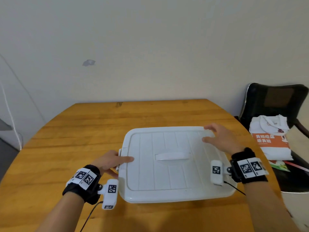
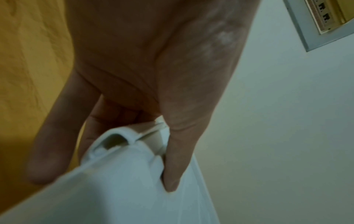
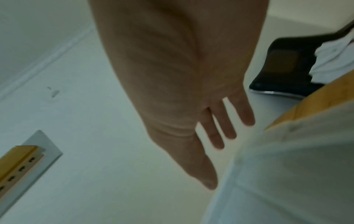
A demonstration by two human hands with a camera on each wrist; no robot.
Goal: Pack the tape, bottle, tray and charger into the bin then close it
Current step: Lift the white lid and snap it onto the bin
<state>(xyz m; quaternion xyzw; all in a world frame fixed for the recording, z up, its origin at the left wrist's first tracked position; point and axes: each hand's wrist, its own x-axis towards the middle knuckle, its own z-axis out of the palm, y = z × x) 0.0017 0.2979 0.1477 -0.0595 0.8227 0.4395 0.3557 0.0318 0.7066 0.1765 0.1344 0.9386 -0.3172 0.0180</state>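
A white bin [image 1: 175, 196] stands on the round wooden table [image 1: 83, 139] with its ribbed lid [image 1: 167, 174] on top; the lid has a flat handle [image 1: 172, 156] at its middle. My left hand [image 1: 123, 165] pinches the side latch [image 2: 114, 141] at the bin's left edge, with the thumb [image 2: 172, 166] on the lid [image 2: 124, 189] and the fingers below. Over the lid's far right corner my right hand [image 1: 212, 133] has straight, spread fingers [image 3: 220, 128], which seem clear of the lid [image 3: 287, 174]. No tape, bottle, tray or charger shows in any view.
A black chair [image 1: 275, 97] stands right of the table and carries a folded white and orange bag [image 1: 270, 139]. A pale wall runs close behind the table's far edge. A wall socket panel [image 2: 325, 18] shows in both wrist views.
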